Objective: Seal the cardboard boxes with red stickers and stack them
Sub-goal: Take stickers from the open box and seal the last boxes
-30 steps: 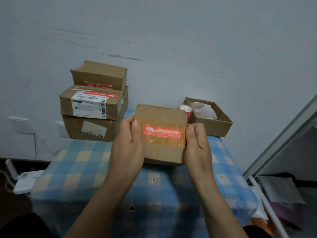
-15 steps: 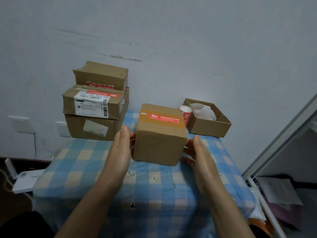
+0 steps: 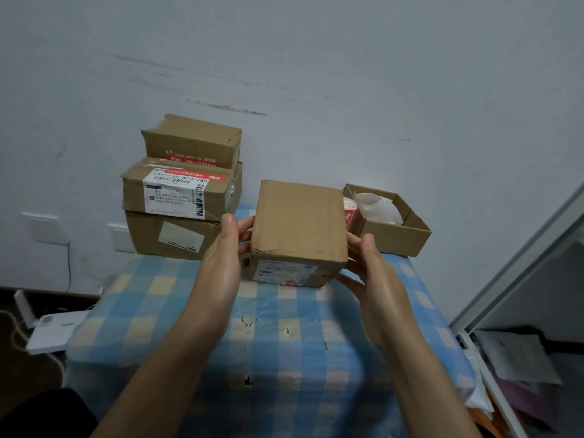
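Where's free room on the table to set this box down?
Free: the front half of the checked cloth, from the held box to the near edge, and the strip before the stack of boxes. Crowded: the back edge, stack left, open box right, held box between.

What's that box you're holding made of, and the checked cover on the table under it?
Held box: brown cardboard, matte, judging by its dull tan faces, creased edges and the paper label on its front. Checked cover: probably woven cloth, matte, since it drapes softly over the edges and shows small holes.
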